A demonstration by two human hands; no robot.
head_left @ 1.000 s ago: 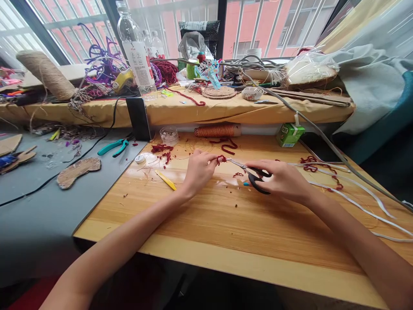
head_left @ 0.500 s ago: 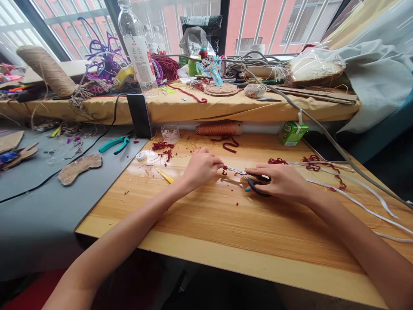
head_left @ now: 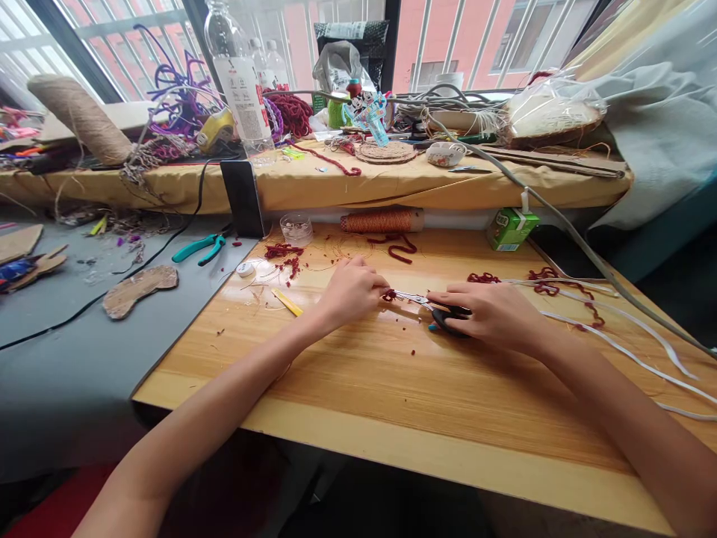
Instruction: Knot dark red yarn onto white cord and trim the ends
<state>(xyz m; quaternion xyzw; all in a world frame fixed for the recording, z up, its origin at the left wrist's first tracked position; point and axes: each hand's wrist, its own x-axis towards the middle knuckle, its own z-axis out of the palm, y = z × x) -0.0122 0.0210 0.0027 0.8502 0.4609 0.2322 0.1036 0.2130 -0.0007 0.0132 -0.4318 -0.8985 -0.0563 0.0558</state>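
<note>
Over the middle of the wooden table, my left hand [head_left: 355, 288] is closed, its thumb and fingertips pinching a small dark red piece of yarn [head_left: 388, 296]. My right hand [head_left: 486, 310] is wrapped round the black handles of a pair of scissors [head_left: 414, 297]. The silver blades point left, and their tips touch or overlap the yarn; I cannot tell which. Beneath the scissors lie a few tiny red snippets [head_left: 413, 352]. A yellow utility knife [head_left: 287, 302] rests left of my left hand, partly hidden behind the forearm.
Red yarn trimmings [head_left: 283, 252] and a clear round cup [head_left: 296, 229] sit at the back left. A spool of orange thread [head_left: 382, 220] lies against the shelf. White cords [head_left: 621, 357] cross the right side near a green drink carton [head_left: 511, 228]. Teal pliers [head_left: 199, 248] are further left.
The scissor blades have closed more, with the handles nearer together. The red yarn at my left fingertips looks more bunched. Both hands stay in nearly the same place.
</note>
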